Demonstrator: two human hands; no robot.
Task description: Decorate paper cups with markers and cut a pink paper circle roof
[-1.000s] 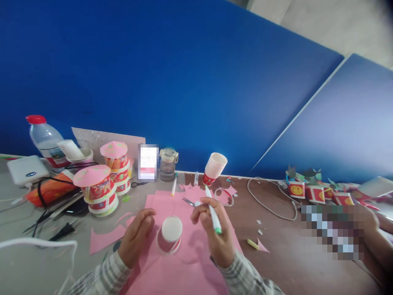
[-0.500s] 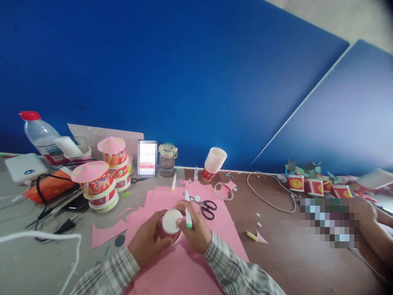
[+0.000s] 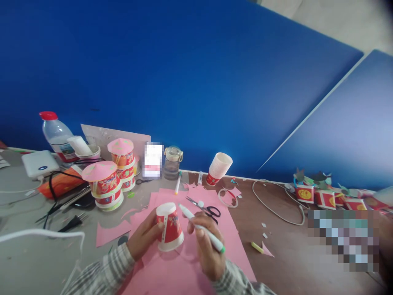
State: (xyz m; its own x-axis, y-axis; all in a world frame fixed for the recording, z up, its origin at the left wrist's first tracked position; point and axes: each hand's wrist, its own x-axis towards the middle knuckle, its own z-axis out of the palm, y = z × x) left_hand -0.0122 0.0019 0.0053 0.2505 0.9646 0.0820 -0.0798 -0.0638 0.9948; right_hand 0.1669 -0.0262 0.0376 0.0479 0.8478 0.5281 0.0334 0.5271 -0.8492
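A red and white paper cup (image 3: 173, 229) stands upside down over the pink paper (image 3: 181, 276), its white base on top. My left hand (image 3: 147, 233) grips it from the left side, thumb on the printed wall. Just right of the cup, my right hand (image 3: 208, 246) holds a white marker (image 3: 202, 229) with a green end like a pen; the other end points up and left toward the cup, apart from it. Black-handled scissors (image 3: 211, 212) lie on the paper behind my right hand.
Layered cup models with pink cone roofs (image 3: 100, 172) stand at left beside cables. A water bottle (image 3: 172, 164) and stacked paper cups (image 3: 218, 168) line the back. Pink scraps (image 3: 112, 232) lie about. Small cup pieces (image 3: 305, 193) sit at right, near another person's arm (image 3: 387, 246).
My right hand has moved off the cup to the right and turned the marker to point at it. The cup has tipped so that its printed side shows.
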